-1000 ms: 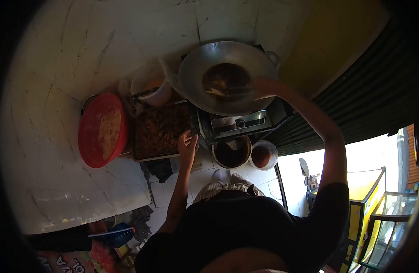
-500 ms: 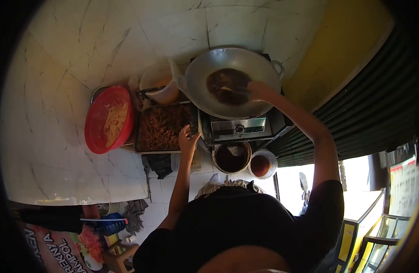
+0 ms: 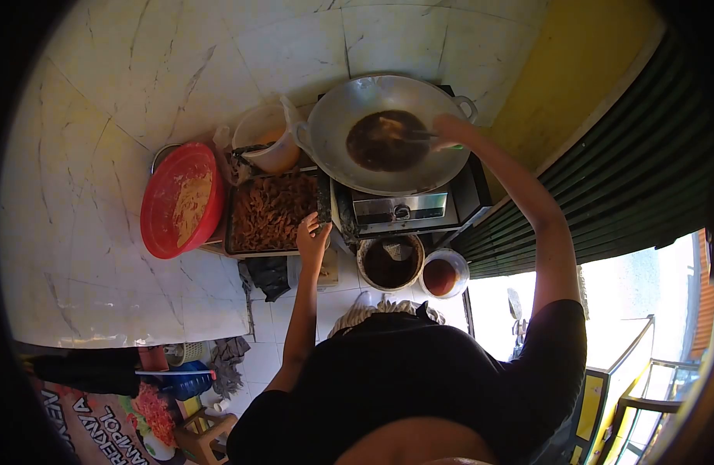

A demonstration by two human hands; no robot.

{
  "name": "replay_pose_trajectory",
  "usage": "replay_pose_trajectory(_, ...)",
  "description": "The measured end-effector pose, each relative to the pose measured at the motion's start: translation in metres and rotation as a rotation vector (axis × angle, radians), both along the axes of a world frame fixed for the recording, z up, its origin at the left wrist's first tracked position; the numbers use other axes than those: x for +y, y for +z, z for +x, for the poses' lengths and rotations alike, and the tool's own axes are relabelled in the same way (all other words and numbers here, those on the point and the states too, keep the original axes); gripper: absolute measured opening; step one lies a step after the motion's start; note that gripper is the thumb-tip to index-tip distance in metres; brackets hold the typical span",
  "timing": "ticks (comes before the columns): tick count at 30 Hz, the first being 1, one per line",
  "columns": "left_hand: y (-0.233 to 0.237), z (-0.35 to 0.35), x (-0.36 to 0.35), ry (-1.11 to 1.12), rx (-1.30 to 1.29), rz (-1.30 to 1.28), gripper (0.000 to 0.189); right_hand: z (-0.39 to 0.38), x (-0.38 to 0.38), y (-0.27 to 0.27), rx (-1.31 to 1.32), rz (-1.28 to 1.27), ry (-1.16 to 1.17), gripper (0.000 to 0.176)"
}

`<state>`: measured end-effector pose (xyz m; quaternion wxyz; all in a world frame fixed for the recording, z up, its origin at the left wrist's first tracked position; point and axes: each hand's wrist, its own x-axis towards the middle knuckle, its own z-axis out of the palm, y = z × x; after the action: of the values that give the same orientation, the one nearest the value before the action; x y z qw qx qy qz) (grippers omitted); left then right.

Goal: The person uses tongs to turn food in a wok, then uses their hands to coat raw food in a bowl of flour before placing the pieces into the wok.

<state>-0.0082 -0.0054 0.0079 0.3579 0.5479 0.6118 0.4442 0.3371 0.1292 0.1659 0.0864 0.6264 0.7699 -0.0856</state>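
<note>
Fingers of the right hand (image 3: 453,132) were clamped on a utensil (image 3: 419,135), crosswise inside the wok's (image 3: 330,151) rim, tip leftward toward dark liquid (image 3: 384,155); left hand (image 3: 312,239), fingers parted, adjoined the tray's (image 3: 268,253) corner.

Upper centre: black-framed stove (image 3: 465,194), steel front panel with one knob; a wide two-handled metal wok (image 3: 333,151) sits on top. Left of the stove: a rectangular tray (image 3: 271,253) of brown pieces; its support is mostly hidden. Below centre: floor (image 3: 282,319) of pale square tiles. Two round containers, the dark-filled bucket (image 3: 362,270) and the white tub (image 3: 464,273), appear to stand on it, side by side.
</note>
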Motion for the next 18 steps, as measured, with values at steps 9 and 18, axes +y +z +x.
replay_pose_trajectory(9, -0.01, -0.006, 0.009, -0.024, -0.057, -0.007, 0.042, 0.028, -0.006, 0.025, 0.167, 0.011, 0.032, 0.047)
replay_pose_trajectory(18, -0.019, -0.006, 0.01, -0.01, -0.154, 0.015, 0.041, 0.029, 0.016, -0.003, 0.194, 0.066, 0.071, 0.04)
